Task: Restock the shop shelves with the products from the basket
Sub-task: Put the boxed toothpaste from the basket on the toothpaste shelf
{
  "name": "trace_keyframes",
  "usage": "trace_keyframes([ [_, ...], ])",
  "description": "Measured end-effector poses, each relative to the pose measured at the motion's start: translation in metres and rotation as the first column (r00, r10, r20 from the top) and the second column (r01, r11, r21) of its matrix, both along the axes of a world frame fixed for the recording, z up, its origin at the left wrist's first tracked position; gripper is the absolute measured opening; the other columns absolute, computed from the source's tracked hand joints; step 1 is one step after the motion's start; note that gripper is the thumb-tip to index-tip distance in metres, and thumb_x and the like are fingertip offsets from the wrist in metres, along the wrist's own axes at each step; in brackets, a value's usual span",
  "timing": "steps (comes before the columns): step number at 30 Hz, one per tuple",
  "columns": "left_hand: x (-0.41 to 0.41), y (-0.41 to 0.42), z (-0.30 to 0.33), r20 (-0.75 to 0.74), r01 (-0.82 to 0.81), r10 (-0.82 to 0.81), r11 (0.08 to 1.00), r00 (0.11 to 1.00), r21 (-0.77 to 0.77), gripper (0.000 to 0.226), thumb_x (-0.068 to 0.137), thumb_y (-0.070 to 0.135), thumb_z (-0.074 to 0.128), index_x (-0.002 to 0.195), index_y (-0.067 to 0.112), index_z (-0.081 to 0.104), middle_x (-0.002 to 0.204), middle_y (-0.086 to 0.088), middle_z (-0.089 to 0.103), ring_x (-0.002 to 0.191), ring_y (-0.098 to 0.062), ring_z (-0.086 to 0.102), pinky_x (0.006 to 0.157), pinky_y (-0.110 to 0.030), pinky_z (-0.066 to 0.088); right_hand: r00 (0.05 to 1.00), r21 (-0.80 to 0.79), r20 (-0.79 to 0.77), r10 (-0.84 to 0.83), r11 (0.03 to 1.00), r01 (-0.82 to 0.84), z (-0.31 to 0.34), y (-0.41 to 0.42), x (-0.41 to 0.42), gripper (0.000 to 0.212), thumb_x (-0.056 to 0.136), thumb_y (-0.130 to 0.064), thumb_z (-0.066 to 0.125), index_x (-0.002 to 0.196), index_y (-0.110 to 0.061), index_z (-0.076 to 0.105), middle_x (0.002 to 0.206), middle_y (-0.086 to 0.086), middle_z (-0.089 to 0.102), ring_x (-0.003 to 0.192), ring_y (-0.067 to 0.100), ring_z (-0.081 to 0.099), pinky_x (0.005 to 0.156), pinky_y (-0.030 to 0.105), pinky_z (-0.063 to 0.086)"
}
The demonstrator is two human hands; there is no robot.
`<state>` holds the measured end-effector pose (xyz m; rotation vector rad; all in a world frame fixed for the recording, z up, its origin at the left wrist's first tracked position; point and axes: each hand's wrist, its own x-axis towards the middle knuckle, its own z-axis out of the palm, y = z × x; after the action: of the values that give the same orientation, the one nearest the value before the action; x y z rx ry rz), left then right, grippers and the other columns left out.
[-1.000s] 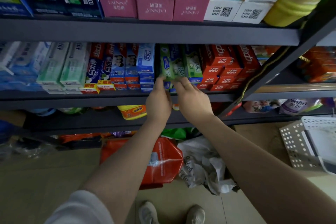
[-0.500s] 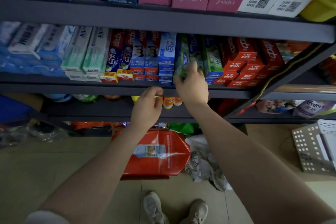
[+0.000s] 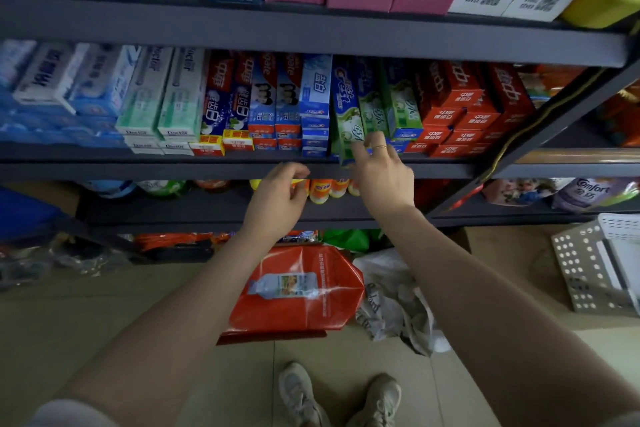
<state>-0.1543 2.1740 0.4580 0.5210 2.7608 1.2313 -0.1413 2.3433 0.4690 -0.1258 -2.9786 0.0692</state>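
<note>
Seating a green toothpaste box (image 3: 348,121) at the shelf (image 3: 242,170) front edge, the right hand (image 3: 382,175) pinches its lower end; the left hand (image 3: 277,198) hangs loosely curled, empty. Risk: the box (tilted, overhanging) could tip off if released early.

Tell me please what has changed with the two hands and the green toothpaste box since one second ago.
The left hand has let go of the green toothpaste box and dropped below the shelf edge, fingers loosely curled and holding nothing. The right hand stays at the box's front end, fingertips on it. The neighbouring boxes and the white basket on the floor are unchanged.
</note>
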Motion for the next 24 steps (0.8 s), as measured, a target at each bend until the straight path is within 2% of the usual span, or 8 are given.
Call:
trace_keyframes([
  [2,0.003,-0.002,0.004,-0.008,0.015,-0.015,1.000,1.000,-0.006,0.024,0.088,0.004,0.051,0.112,0.006,0.058,0.115,-0.008,0.061,0.101,-0.019,0.058,0.080,-0.020,0.042,0.999,0.090,-0.031,0.021,0.996,-0.018,-0.003,0.006,-0.011,0.046,0.045,-0.001,0.087,0.083,-0.007,0.062,0.093,0.017,0.063,0.058,0.032,0.060,0.034,0.023,0.030],
  [3,0.005,-0.002,0.007,-0.012,0.013,-0.013,1.000,1.000,-0.006,0.024,0.088,0.004,0.052,0.111,0.007,0.058,0.115,-0.008,0.061,0.099,-0.017,0.058,0.079,-0.020,0.042,0.999,0.093,-0.015,0.031,0.995,-0.029,0.001,0.006,-0.018,0.044,0.049,0.000,0.086,0.085,-0.006,0.061,0.096,0.018,0.062,0.060,0.033,0.061,0.035,0.024,0.031],
  [6,0.011,0.001,0.015,-0.024,0.021,-0.022,1.000,0.999,-0.010,0.023,0.089,0.005,0.052,0.110,0.008,0.059,0.113,-0.007,0.061,0.091,-0.014,0.058,0.077,-0.023,0.045,0.998,0.011,0.065,-0.013,1.000,0.012,0.009,0.003,-0.033,0.036,0.083,0.001,0.060,0.117,-0.005,0.051,0.133,0.021,0.044,0.099,0.038,0.057,0.052,0.038,0.041],
  [8,0.017,0.006,0.020,-0.020,0.035,-0.036,0.999,0.999,-0.038,0.022,0.089,0.006,0.051,0.110,0.009,0.058,0.111,-0.006,0.062,0.090,-0.015,0.059,0.076,-0.026,0.047,0.997,-0.097,0.070,-0.014,0.995,0.021,0.005,0.002,-0.024,0.043,0.092,-0.008,0.050,0.133,-0.009,0.039,0.146,0.017,0.030,0.116,0.038,0.048,0.065,0.045,0.049],
  [10,0.025,0.016,0.022,0.002,0.059,-0.059,0.995,0.998,-0.076,0.023,0.089,0.008,0.051,0.111,0.009,0.058,0.110,-0.005,0.064,0.095,-0.019,0.061,0.079,-0.031,0.050,0.998,-0.210,0.054,0.022,0.978,-0.010,-0.003,0.005,0.013,0.050,0.094,-0.022,0.049,0.140,-0.012,0.033,0.149,0.014,0.027,0.123,0.035,0.045,0.071,0.044,0.053],
  [13,0.041,0.042,0.017,0.042,0.156,-0.151,0.976,0.988,-0.154,0.021,0.089,0.009,0.051,0.108,0.009,0.059,0.105,-0.008,0.069,0.094,-0.026,0.064,0.079,-0.041,0.052,0.993,-0.311,0.101,0.053,0.950,-0.019,-0.020,0.037,0.087,0.042,0.090,-0.021,0.052,0.131,-0.011,0.045,0.144,0.010,0.036,0.115,0.033,0.054,0.064,0.041,0.052],
  [18,0.084,0.140,-0.001,0.137,0.412,-0.389,0.855,0.911,-0.314,0.022,0.092,0.017,0.046,0.111,0.015,0.056,0.110,-0.005,0.065,0.091,-0.026,0.062,0.072,-0.037,0.051,0.943,-0.429,0.222,-0.246,0.844,0.322,-0.029,0.159,0.168,0.024,0.091,-0.016,0.046,0.110,-0.007,0.058,0.126,0.011,0.047,0.100,0.036,0.057,0.076,0.043,0.051],
  [24,0.152,0.310,-0.021,0.199,0.596,-0.562,0.757,0.803,-0.268,0.023,0.093,0.017,0.044,0.113,0.014,0.055,0.117,-0.003,0.059,0.093,-0.024,0.059,0.074,-0.033,0.046,0.763,-0.345,0.386,-0.518,0.686,0.641,-0.046,0.324,0.269,0.025,0.087,-0.015,0.050,0.108,-0.010,0.062,0.117,0.014,0.053,0.101,0.037,0.057,0.081,0.040,0.048],
])
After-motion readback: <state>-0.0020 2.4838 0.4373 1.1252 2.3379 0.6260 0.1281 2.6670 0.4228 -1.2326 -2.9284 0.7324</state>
